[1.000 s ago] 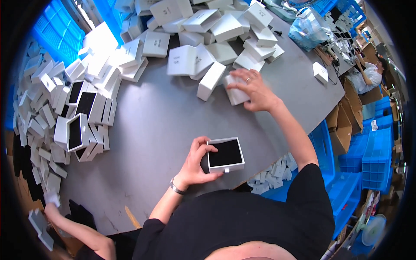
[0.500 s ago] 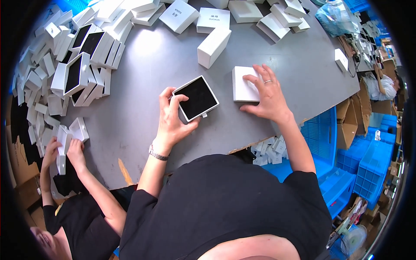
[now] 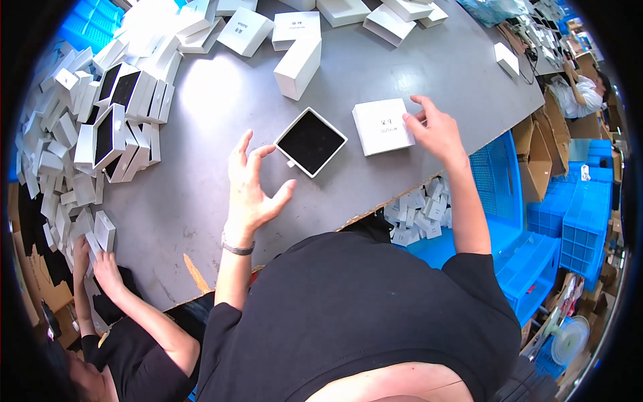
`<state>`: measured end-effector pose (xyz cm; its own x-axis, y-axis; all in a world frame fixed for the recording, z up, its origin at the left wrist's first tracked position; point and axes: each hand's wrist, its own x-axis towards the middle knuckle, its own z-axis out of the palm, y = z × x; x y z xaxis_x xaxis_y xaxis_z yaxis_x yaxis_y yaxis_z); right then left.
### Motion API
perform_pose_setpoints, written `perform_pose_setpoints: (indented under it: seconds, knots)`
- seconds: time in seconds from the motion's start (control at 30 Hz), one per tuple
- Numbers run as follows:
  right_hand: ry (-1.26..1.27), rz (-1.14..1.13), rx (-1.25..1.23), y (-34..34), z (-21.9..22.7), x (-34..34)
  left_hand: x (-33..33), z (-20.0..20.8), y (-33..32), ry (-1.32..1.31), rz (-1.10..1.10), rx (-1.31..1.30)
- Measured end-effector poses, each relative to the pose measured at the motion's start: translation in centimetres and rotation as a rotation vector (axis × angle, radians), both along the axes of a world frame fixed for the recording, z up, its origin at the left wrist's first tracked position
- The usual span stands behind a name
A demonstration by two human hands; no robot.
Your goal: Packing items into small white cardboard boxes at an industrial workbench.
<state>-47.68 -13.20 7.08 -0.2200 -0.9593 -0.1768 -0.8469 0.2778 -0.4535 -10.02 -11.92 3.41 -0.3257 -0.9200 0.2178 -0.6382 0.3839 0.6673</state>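
Observation:
My left hand (image 3: 253,184) is open, thumb and fingers spread. Its index fingertip is at the left corner of a white box tray (image 3: 328,163) with a black lining, touching it or almost so. The tray lies turned like a diamond on the grey table, a small white tab at its lower left side. To the right lies a closed white box (image 3: 375,137) with dark print on its top face. My right hand (image 3: 435,127) has thumb and fingers closed at that box's right edge; the fingertips beyond the edge are partly hidden.
The grey table (image 3: 201,161) carries a heap of white boxes (image 3: 60,144) at left and more boxes (image 3: 298,67) along the far side. A co-worker's hands (image 3: 100,264) handle boxes at lower left. Blue crates (image 3: 516,268) and a bin of small white boxes (image 3: 422,218) stand at right.
My left hand has let go of the tray, which has turned so its tab points lower left. The right-hand box now shows a printed face, and my right hand has shifted to its right edge.

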Motion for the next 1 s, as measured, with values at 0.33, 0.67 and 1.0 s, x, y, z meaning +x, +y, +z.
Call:
perform_pose_setpoints:
  seconds: [0.33, 0.67, 1.0]
  knots:
    - [-0.020, 0.067, 0.251, 6.5, 2.4, 8.4, -5.5, -1.6, 0.2, -0.097, 0.073, -0.116]
    - [0.255, 0.947, -0.088, 1.3, 1.8, 6.7, -1.8, -0.7, -0.5, 0.018, 0.037, 0.003]
    - [0.139, 0.762, -0.229, 4.8, -0.9, 9.3, -0.9, -1.4, 2.2, -0.095, 0.092, 0.079]
